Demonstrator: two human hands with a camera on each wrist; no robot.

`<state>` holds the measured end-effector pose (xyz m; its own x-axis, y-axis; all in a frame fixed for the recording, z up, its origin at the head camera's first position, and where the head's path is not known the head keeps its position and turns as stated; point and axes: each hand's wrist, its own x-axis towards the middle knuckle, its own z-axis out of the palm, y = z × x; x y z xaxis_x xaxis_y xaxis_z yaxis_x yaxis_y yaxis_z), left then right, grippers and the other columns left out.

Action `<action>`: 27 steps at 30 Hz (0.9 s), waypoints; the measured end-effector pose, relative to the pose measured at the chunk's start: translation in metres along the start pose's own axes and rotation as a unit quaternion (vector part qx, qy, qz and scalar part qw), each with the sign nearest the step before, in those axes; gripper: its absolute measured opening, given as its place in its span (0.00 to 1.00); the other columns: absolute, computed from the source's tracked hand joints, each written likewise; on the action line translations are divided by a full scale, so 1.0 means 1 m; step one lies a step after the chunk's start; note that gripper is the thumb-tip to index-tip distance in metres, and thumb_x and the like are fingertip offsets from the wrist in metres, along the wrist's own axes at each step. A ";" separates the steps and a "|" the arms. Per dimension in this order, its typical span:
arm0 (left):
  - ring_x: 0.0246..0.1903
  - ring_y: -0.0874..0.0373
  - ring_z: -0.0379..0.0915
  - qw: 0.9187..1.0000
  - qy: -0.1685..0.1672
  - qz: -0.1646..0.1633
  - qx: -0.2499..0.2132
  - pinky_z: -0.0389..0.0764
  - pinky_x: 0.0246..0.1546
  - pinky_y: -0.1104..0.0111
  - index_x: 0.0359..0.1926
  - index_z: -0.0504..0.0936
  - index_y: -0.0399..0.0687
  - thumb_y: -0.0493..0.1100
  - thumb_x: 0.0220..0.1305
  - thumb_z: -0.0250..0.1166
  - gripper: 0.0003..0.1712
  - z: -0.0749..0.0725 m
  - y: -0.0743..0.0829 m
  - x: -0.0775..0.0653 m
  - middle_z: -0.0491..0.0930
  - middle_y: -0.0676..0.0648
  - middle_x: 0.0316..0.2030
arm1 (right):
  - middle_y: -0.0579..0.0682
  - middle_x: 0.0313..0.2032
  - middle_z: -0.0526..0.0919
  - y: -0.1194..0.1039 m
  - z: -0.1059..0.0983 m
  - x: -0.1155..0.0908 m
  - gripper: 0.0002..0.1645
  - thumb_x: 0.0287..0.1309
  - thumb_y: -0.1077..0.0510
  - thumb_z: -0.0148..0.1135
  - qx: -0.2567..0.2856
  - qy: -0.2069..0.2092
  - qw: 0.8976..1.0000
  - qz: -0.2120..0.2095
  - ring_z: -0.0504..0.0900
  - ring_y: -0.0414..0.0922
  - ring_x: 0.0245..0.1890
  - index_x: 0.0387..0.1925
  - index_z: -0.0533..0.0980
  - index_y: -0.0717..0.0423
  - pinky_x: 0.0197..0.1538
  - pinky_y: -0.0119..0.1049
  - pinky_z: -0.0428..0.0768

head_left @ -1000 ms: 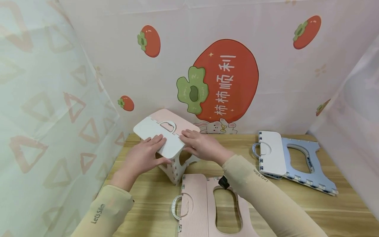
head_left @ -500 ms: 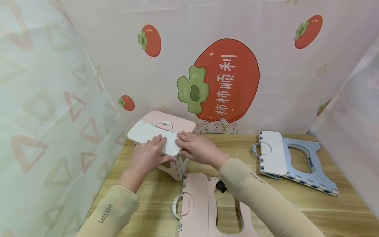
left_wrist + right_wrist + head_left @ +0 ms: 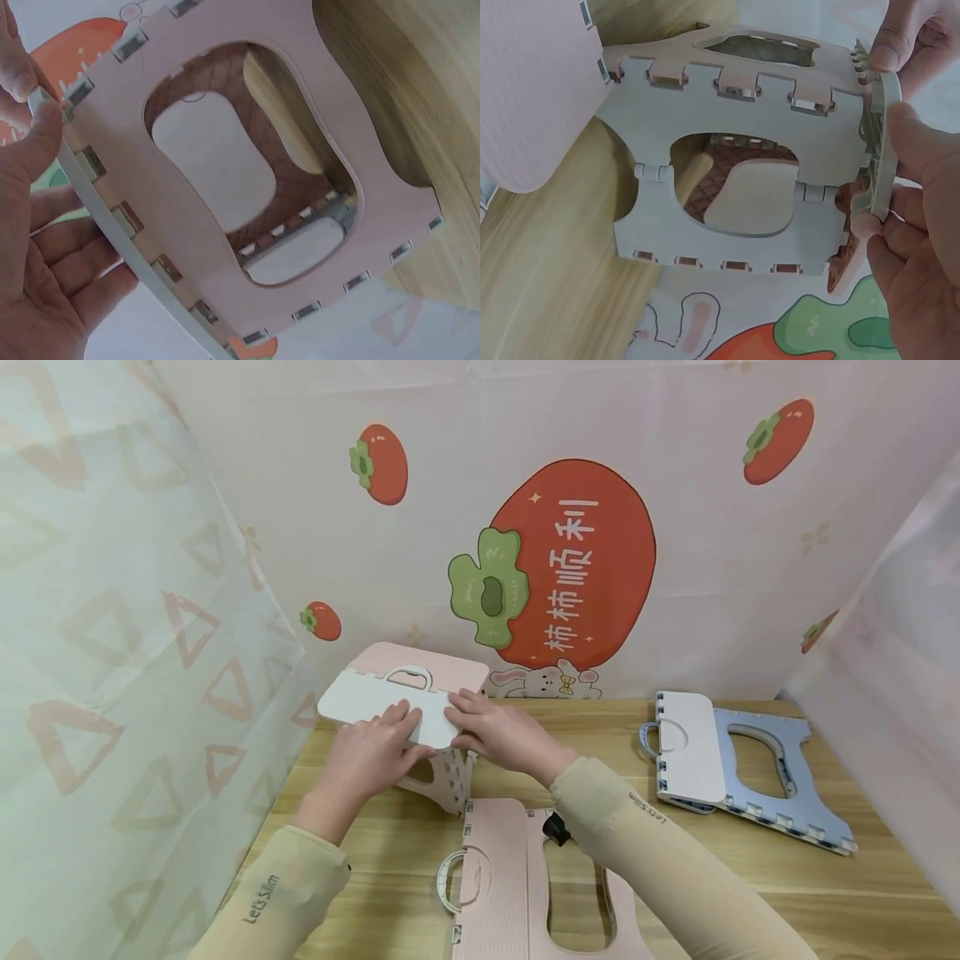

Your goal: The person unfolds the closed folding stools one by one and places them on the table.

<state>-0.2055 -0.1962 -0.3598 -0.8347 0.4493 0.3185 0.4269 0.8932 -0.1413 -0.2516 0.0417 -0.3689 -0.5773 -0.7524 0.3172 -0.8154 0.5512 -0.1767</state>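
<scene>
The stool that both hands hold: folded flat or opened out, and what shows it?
The stool is opened out: in the wrist views, its side panels stand apart beneath the seat, with hollow space between them.

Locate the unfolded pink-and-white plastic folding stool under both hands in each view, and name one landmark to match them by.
Head: pink-and-white stool left of centre, left hand and right hand on its seat.
Left wrist: stool fills most of the picture, pink side facing.
Right wrist: stool spans the centre, pale side facing.
Shared landmark: the large red printed persimmon: upper middle, upper left and bottom, in that order.
</scene>
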 end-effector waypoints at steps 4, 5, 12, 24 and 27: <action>0.36 0.37 0.86 1.000 0.006 -0.022 0.001 0.83 0.26 0.48 0.60 0.81 0.43 0.64 0.63 0.70 0.36 0.004 0.004 0.003 0.80 0.37 0.60 | 0.58 0.72 0.69 0.001 0.002 -0.002 0.29 0.72 0.53 0.62 -0.005 0.006 1.000 -0.011 0.66 0.55 0.74 0.70 0.73 0.57 0.68 0.51 0.75; 0.36 0.37 0.85 1.000 0.006 -0.029 0.002 0.83 0.25 0.48 0.60 0.81 0.44 0.64 0.63 0.70 0.35 0.004 0.005 0.004 0.80 0.36 0.60 | 0.58 0.72 0.70 0.001 0.002 -0.002 0.28 0.72 0.54 0.62 -0.006 0.010 1.000 -0.018 0.67 0.55 0.73 0.69 0.73 0.57 0.67 0.50 0.75; 0.28 0.38 0.83 0.998 0.022 -0.058 0.011 0.83 0.23 0.49 0.54 0.82 0.41 0.64 0.62 0.71 0.34 0.009 0.008 0.011 0.83 0.38 0.53 | 0.57 0.71 0.72 -0.002 0.004 -0.004 0.27 0.72 0.55 0.62 0.000 0.010 0.999 -0.042 0.67 0.53 0.73 0.69 0.74 0.57 0.66 0.47 0.76; 0.20 0.44 0.76 0.994 0.021 -0.104 0.024 0.80 0.18 0.54 0.52 0.82 0.40 0.65 0.62 0.70 0.34 0.012 0.007 0.021 0.79 0.42 0.38 | 0.57 0.72 0.70 0.001 0.006 -0.013 0.28 0.71 0.57 0.63 0.000 0.019 0.998 -0.059 0.68 0.51 0.73 0.69 0.73 0.59 0.57 0.44 0.83; 0.18 0.43 0.75 0.993 0.030 -0.112 0.028 0.79 0.17 0.53 0.47 0.81 0.39 0.65 0.62 0.71 0.32 0.014 0.004 0.021 0.77 0.43 0.34 | 0.57 0.71 0.71 0.004 0.008 -0.016 0.28 0.70 0.58 0.64 0.007 0.023 0.998 -0.065 0.70 0.52 0.72 0.68 0.74 0.59 0.58 0.45 0.83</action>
<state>-0.2264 -0.1833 -0.3668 -0.8832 0.2397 0.4031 0.2123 0.9708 -0.1121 -0.2457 0.0530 -0.3819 -0.4649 -0.7993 0.3809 -0.8837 0.4453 -0.1440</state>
